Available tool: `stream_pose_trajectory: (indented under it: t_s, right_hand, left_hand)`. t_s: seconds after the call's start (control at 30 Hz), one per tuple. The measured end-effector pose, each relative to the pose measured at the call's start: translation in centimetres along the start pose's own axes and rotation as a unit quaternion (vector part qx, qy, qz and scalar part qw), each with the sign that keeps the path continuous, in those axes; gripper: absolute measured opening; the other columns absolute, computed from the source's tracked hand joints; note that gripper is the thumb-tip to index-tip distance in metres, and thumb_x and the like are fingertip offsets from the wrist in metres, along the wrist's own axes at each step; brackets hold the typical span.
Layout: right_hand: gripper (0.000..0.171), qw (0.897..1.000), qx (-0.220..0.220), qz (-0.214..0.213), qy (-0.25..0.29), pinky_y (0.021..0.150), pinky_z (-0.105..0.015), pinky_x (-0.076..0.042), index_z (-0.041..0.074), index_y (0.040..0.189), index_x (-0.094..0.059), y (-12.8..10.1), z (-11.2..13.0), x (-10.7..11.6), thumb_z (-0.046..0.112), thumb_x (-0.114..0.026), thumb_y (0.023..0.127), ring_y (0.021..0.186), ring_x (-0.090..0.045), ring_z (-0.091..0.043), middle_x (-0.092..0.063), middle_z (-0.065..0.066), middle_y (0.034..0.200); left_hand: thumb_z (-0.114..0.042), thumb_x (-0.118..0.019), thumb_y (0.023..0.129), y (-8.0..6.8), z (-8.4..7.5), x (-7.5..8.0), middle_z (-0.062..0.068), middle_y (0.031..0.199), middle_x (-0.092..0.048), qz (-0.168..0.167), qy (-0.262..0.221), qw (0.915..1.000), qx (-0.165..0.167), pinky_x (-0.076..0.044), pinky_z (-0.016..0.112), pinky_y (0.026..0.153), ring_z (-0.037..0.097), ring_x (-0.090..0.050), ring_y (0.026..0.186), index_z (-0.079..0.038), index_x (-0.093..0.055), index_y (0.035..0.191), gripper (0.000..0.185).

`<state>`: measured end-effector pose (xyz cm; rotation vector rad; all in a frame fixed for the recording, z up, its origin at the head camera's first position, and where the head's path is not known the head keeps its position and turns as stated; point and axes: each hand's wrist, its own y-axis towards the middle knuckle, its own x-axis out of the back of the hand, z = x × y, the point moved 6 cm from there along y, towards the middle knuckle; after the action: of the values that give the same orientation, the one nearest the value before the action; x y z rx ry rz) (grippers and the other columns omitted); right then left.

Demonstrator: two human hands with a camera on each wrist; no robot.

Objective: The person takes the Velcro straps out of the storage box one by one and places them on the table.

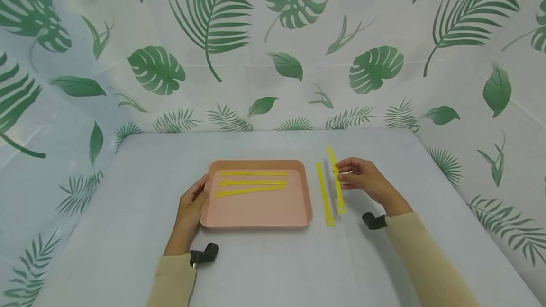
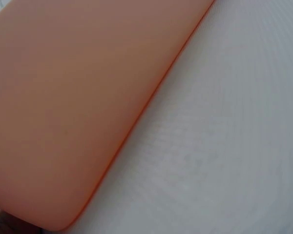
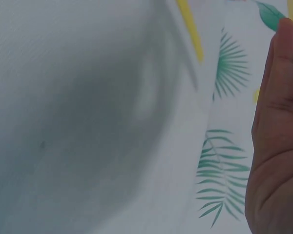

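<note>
Yellow strap [image 1: 339, 191] is pinched in right fingers [image 1: 353, 162], seemingly for transfer. Left fingers [image 1: 198, 185] grip the tray [image 1: 260, 214]; placing likely needs a turn.

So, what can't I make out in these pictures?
Head view: fine detail on the yellow strips in the tray, too small; right sleeve, cut off by the bottom edge.
Left wrist: most of the left hand, cut off at the bottom-left corner.
Right wrist: part of the right hand, cut off by the right edge.
</note>
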<state>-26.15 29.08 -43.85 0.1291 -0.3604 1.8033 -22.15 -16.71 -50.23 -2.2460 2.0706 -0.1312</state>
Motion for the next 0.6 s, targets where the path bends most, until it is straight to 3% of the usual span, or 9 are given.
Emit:
stream_pose_trajectory:
  t_s: [0.2, 0.43, 0.6]
  right_hand:
    - [0.044, 0.999, -0.036, 0.002, -0.021, 0.083, -0.029, -0.064, -0.015, 0.14, -0.053, 0.2, -1.7, 0.6, 0.001, -0.071, 0.103, 0.093, -0.071, -0.008, -0.068, -0.013, 0.117]
    - [0.043, 0.996, -0.078, 0.005, -0.032, 0.08, -0.028, -0.064, -0.011, 0.135, -0.058, 0.1, -2.9, 0.7, 0.002, -0.075, 0.098, 0.09, -0.068, -0.014, -0.069, -0.008, 0.109]
    - [0.04, 0.996, -0.085, 0.013, -0.038, 0.078, -0.028, -0.064, -0.011, 0.133, -0.058, 0.2, -3.4, 0.6, 0.002, -0.075, 0.098, 0.087, -0.068, -0.015, -0.067, -0.007, 0.104]
  left_hand:
    - [-0.003, -0.052, 0.112, 0.0, 0.0, -0.1, 0.015, 0.169, -0.042, 0.004, -0.006, 1.0, -0.006, -0.044, 0.007, 0.099, 0.027, -0.04, 0.152, -0.005, -0.045, 0.164, 0.052]
    - [-0.004, -0.052, 0.112, 0.1, 0.1, 0.0, 0.014, 0.169, -0.043, 0.004, -0.002, 1.0, -0.006, -0.045, 0.008, 0.1, 0.027, -0.041, 0.151, -0.004, -0.045, 0.164, 0.052]
    - [-0.004, -0.052, 0.112, 0.0, 0.1, 0.0, 0.013, 0.169, -0.043, 0.002, -0.002, 1.0, -0.005, -0.044, 0.008, 0.1, 0.026, -0.04, 0.152, -0.004, -0.046, 0.163, 0.052]
